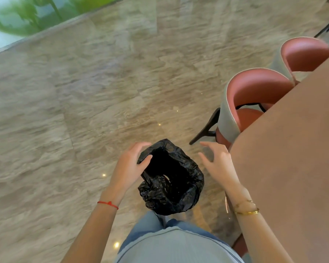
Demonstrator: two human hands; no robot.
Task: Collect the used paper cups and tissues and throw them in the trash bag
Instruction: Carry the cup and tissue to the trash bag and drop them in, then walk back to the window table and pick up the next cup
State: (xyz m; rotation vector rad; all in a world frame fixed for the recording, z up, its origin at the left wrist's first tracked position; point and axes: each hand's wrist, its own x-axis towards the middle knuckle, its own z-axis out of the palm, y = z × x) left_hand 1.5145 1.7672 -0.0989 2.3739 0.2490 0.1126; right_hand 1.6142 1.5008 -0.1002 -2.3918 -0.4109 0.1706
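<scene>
A black trash bag [171, 179] stands on the marble floor just in front of my legs, its mouth open upward and its inside dark. My left hand [129, 166] hovers at the bag's left rim with fingers spread and relaxed; the thumb lies over the rim's edge. My right hand [217, 162] is to the right of the bag, apart from it, fingers spread and empty. No paper cup or tissue shows in this view.
A brown table [292, 149] fills the right side, close to my right arm. Two pink chairs [254, 95] with grey backs are tucked against it. The beige marble floor [84, 111] stretches left and ahead; green plants [27, 16] sit beyond the far left edge.
</scene>
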